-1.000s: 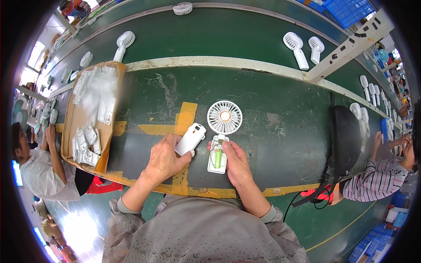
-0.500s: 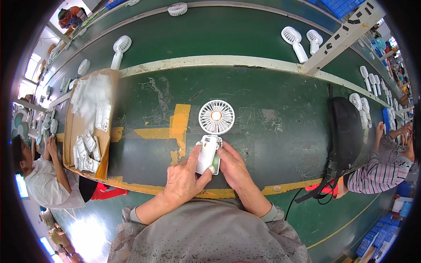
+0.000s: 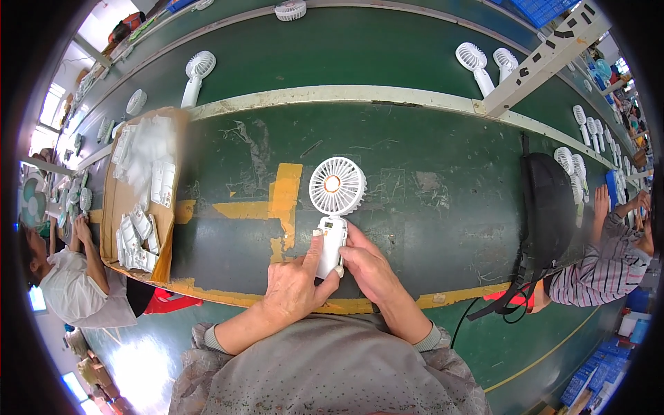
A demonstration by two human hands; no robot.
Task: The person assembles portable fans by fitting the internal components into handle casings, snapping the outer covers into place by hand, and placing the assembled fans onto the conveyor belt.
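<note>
Scuffed green table (image 3: 429, 207), left hand (image 3: 294, 294), right hand (image 3: 370, 266) apparently gripping white plastic fan (image 3: 335, 207)

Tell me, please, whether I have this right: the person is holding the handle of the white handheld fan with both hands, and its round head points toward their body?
Not quite. In the head view the left hand and right hand do both hold the handle of the white handheld fan, but its round head points away from the person's body, lying on the green table.

Bright, even light, with white glare at the upper left. Middle looks sharp. Edges bend round and go black.
</note>
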